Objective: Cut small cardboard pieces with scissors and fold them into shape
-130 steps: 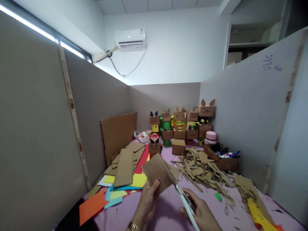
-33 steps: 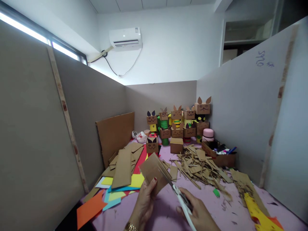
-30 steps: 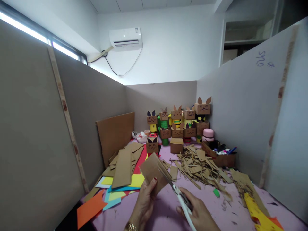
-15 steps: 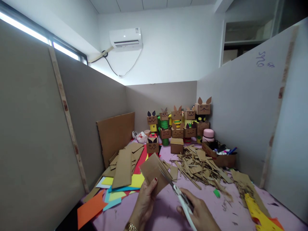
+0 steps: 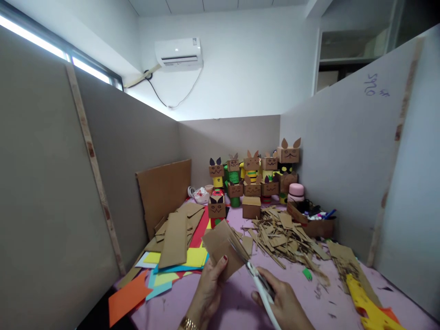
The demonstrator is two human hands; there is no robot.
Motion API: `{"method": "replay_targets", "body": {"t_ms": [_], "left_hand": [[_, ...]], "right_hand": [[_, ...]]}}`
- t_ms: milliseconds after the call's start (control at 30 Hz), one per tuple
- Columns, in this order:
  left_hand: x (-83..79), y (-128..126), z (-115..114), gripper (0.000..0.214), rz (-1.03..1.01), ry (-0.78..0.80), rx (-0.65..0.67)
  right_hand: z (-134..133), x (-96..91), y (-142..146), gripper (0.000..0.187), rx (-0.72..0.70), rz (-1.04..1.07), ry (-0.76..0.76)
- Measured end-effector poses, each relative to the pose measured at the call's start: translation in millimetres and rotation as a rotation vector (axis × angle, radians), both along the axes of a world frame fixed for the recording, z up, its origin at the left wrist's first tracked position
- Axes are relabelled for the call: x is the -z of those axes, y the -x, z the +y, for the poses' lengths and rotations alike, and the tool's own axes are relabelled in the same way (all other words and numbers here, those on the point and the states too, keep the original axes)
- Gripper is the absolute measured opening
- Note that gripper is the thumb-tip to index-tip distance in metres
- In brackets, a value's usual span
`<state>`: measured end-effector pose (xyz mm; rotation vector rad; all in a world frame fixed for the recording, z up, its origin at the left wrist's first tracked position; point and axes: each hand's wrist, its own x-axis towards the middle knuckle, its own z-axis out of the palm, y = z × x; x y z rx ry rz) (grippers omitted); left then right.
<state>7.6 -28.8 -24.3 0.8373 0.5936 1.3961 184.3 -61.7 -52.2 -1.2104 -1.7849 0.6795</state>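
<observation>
A rectangular piece of cardboard (image 5: 220, 245) is pinched in my left hand (image 5: 211, 284), thumb on its face, held tilted above the table. My right hand (image 5: 280, 298) grips a pair of scissors (image 5: 256, 277) with white and dark handles. Their blades lie along the right edge of the cardboard, where a narrow strip stands beside them. Beyond the cardboard sits a small cardboard box head (image 5: 216, 208) with dark ears and a drawn face. To its right is a plain closed cardboard box (image 5: 251, 207).
Cardboard scraps (image 5: 285, 238) heap at right, before a box of markers (image 5: 314, 222). A yellow glue gun (image 5: 367, 307) lies front right. Coloured paper (image 5: 129, 295) and cardboard sheets (image 5: 174, 240) lie left. Several animal figures (image 5: 252, 169) stand at the back near a pink-lidded container (image 5: 296, 191).
The cardboard has shifted slightly right and the scissor blades look a little closer together along its edge. The whole view has moved slightly.
</observation>
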Motion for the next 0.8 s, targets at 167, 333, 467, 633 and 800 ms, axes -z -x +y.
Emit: {"method": "replay_targets", "body": {"t_ms": [167,333,467,633,800], "left_hand": [[-2.4,0,-2,0.053,0.021,0.000,0.017],[-2.6,-2,-2,0.055,0.024,0.023,0.015],[-1.1,-3,-2,0.055,0.006,0.035,0.021],[2.1,-3,-1,0.051,-0.020,0.010,0.022],[2.8,-3,0,0.049,0.005,0.035,-0.006]], "right_hand": [[-1,-2.6,-1,0.044,0.008,-0.011,-0.024],[-5,-8.5,-1,0.039,0.019,-0.014,-0.029],[-6,-11.4,0,0.035,0.047,-0.049,-0.036],[-7,-11.4,1,0.034,0.061,-0.056,-0.022],[-5,-10.8,1,0.033,0.056,-0.056,0.001]]}}
